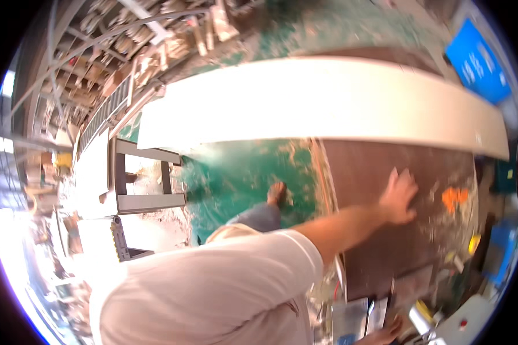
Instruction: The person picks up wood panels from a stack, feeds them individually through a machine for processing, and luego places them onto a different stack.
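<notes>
My left hand (398,198) reaches over a brown tabletop (362,253) with its fingers spread and nothing in them. Beyond it, a long pale board (322,103) lies across the tabletop and juts out to the left over the green floor. A gap shows between my fingertips and the board's near edge. Low in the picture, part of my right hand (388,332) appears beside a shiny grey rectangular piece (349,319). Blur and the picture's edge hide its fingers, so I cannot tell whether it grips anything.
An orange item (454,199) and a yellow roll (473,244) sit on the tabletop's dusty right side. A grey frame (149,202) stands at left. Wood shavings litter the green floor (230,184). Racks of wood pieces (106,52) and a blue panel (477,60) stand farther off.
</notes>
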`<state>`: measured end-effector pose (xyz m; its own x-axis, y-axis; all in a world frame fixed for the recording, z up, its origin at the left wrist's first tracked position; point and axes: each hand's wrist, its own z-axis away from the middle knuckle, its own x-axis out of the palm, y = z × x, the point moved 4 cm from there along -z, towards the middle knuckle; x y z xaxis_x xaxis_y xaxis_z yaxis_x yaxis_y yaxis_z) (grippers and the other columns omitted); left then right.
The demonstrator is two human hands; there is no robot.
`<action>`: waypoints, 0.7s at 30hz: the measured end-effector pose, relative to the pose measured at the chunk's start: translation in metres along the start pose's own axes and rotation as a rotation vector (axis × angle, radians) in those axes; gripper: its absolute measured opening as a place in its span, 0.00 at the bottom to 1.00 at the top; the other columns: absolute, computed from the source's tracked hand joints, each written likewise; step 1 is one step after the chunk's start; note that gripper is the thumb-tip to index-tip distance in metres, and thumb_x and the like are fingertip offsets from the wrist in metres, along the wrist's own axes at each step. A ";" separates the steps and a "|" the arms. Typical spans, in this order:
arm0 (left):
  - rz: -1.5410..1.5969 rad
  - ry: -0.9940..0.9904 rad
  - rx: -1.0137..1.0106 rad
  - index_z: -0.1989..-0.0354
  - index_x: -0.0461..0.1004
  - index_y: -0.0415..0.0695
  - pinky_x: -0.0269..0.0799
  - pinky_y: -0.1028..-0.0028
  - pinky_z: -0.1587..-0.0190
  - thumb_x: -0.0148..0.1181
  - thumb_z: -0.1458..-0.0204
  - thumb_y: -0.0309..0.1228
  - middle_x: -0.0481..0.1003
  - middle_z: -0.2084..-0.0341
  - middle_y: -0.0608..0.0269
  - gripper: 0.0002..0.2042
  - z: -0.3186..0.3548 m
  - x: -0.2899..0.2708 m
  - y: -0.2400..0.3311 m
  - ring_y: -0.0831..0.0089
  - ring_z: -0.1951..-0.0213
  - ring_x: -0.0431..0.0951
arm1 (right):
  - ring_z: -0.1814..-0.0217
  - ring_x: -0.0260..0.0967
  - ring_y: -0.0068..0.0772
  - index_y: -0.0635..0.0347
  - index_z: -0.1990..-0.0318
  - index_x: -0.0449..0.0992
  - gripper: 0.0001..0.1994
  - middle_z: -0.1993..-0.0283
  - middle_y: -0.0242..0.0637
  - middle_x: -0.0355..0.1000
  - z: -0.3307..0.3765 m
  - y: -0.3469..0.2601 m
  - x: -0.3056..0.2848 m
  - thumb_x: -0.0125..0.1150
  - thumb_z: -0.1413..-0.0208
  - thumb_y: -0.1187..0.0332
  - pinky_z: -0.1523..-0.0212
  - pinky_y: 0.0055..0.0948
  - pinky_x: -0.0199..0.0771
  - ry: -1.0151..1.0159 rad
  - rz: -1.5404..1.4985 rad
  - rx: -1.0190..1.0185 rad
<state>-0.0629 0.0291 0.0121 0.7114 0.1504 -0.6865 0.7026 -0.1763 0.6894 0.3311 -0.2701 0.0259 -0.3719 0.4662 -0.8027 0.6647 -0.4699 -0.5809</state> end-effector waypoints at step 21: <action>0.507 1.210 -1.010 0.41 0.73 0.36 0.78 0.70 0.55 0.63 0.41 0.37 0.79 0.53 0.54 0.23 0.711 -0.719 -0.404 0.69 0.58 0.81 | 0.69 0.76 0.28 0.69 0.42 0.71 0.16 0.57 0.44 0.80 0.505 -0.593 0.290 0.53 0.31 0.68 0.69 0.24 0.76 -1.310 -0.744 -0.944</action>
<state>-0.8705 -0.6991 0.0633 0.1178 0.9848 -0.1273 -0.2071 0.1498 0.9668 -0.4984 -0.2343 0.0692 -0.6497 -0.7078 -0.2773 0.0662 0.3107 -0.9482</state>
